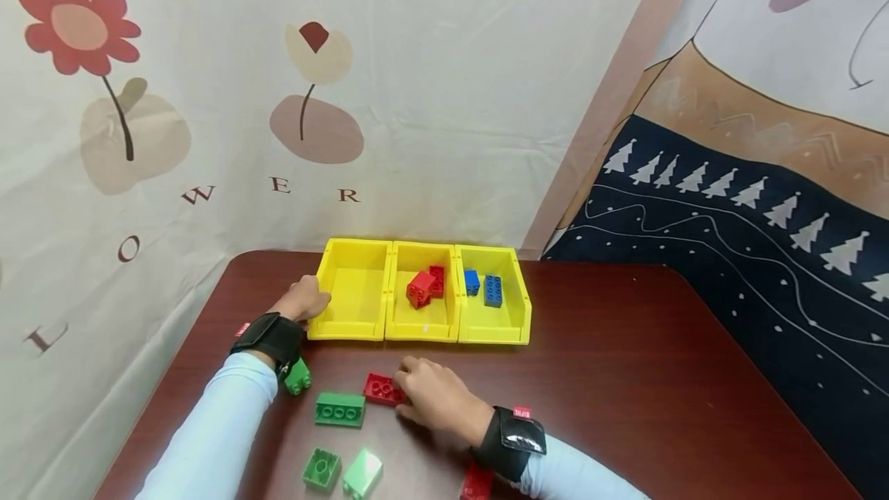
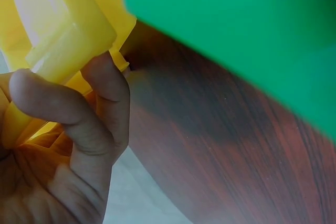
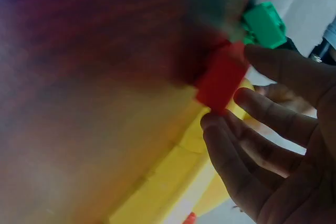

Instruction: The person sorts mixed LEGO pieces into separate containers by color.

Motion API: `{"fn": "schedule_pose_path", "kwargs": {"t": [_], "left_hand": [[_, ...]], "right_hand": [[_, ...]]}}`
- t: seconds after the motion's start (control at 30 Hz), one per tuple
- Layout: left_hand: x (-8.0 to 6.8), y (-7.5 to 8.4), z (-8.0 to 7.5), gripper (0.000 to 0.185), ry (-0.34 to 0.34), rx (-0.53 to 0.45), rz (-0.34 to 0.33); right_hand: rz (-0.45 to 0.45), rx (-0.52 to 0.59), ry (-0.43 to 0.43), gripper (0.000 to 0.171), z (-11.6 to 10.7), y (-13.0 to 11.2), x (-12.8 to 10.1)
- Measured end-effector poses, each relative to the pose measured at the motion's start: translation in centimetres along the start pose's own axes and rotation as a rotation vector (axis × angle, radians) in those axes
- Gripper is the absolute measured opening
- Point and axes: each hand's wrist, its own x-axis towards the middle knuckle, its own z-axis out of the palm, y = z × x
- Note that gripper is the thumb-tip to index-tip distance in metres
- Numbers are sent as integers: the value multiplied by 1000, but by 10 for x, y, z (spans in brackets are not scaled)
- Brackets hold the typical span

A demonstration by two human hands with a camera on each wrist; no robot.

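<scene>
My left hand (image 1: 303, 299) grips the left side wall of the leftmost yellow bin (image 1: 353, 292), thumb and fingers on either side of it in the left wrist view. That bin holds nothing. In front of the bins, my right hand (image 1: 439, 393) has its thumb and fingertips at a red toy brick (image 1: 379, 390), which sits between them in the right wrist view (image 3: 223, 77). Close by on the left lies a long green brick (image 1: 339, 410). Another green brick (image 1: 299, 376) is partly hidden by my left wrist.
Red bricks (image 1: 420, 288) lie in the middle bin, blue bricks (image 1: 493, 291) in the right one. Two more green bricks (image 1: 322, 470) (image 1: 363, 474) are near the table's front. A red brick (image 1: 476, 482) is partly covered by my right wrist. Printed cloth (image 1: 451, 99) hangs behind the table.
</scene>
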Motion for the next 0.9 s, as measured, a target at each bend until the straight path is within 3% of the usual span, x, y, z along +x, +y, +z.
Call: {"fn": "schedule_pose_path", "kwargs": {"t": [0.4,0.53,0.9], "left_hand": [[0,-1,1,41,10,19,13],[0,-1,1,43,9,21,14],[0,0,1,43,7,18,-18]], "right_hand": [[32,-10,30,26,9,-2,-2],[42,34,33,24,6,0,-1],[122,191,126,22,-38,41,17]]}}
